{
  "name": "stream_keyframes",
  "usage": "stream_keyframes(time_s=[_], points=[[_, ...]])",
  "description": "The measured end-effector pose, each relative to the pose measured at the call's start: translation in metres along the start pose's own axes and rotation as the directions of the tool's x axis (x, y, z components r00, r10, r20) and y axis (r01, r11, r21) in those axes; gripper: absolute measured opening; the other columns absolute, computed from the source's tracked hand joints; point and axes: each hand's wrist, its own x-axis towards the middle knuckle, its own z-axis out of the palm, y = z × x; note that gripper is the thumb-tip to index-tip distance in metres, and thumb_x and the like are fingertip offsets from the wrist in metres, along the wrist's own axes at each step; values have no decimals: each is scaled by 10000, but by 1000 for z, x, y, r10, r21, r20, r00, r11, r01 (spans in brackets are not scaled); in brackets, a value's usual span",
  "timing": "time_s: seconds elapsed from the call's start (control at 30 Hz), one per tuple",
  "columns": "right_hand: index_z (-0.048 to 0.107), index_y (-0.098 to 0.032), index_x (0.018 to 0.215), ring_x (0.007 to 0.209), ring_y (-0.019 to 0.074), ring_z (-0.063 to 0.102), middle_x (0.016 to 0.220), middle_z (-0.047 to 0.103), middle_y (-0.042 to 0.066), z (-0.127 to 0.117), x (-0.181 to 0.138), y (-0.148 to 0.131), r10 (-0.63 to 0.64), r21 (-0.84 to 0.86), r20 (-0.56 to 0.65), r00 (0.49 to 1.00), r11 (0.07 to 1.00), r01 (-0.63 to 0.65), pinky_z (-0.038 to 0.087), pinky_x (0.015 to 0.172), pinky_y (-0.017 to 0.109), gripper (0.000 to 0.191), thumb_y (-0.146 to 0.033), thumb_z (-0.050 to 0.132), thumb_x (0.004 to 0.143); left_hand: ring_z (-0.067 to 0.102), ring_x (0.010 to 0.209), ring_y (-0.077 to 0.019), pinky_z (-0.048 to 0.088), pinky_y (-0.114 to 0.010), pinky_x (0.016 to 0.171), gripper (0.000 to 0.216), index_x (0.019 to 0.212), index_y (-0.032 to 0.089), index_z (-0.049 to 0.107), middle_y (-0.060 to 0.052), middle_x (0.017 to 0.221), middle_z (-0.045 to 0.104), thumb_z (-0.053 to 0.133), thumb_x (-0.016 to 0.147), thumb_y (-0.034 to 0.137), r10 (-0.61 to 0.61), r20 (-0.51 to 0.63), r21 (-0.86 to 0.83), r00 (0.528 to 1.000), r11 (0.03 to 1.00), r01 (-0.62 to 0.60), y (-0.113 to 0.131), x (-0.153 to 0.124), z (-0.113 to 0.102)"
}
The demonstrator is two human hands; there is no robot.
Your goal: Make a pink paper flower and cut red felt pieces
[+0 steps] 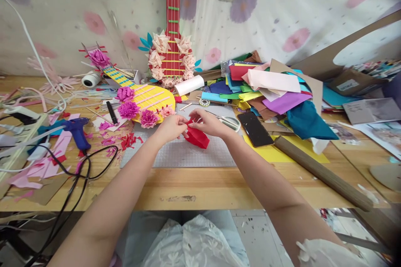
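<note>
A piece of red crepe paper [198, 138] is pinched at its upper end between my two hands, above the grey cutting mat [175, 154]. My left hand [173, 127] has its thumb and fingers closed on the paper's left side. My right hand [207, 122] grips the same end from the right, fingertips close to the left ones. The paper's wider part hangs down toward the right. Just right of my right hand lie white-handled scissors [231, 122]. Beyond my hands rests a yellow paper guitar [158, 99] with pink and magenta paper flowers.
A red paper guitar [173, 56] leans on the wall. Colourful paper sheets [278, 87] pile up at the right, near a phone [255, 129] and a cardboard tube [322, 173]. A blue glue gun [78, 132], cables and paper scraps [128, 141] lie left.
</note>
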Motion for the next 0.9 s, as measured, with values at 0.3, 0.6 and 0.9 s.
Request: stream_keyframes(time_s=[0.3,0.6,0.9], points=[[569,-161,677,576,91,470,620,547,-30,-1,8,-5,56,310,-21,998,950,-46,352,560,237,210,-362,626,694,628,810,-208,432,-332,756,289,963,210,516,-11,765,680,551,679,171,245,-248,303,937,939,-165,10,-4,-5],[542,-168,625,515,54,429,576,526,-59,4,10,-13,221,684,-190,957,729,-33,329,489,201,274,-380,714,596,639,805,-187,460,-356,792,404,978,143,522,-64,880,658,677,673,358,127,-11,-620,992,777,-106,-2,6,22],[499,-180,644,367,33,456,474,508,-94,2,14,-3,400,831,-191,897,552,-69,321,367,154,274,-302,742,610,619,540,-119,471,-243,552,299,908,128,547,15,672,597,689,707,298,-49,145,-564,988,816,124,-13,1,26]])
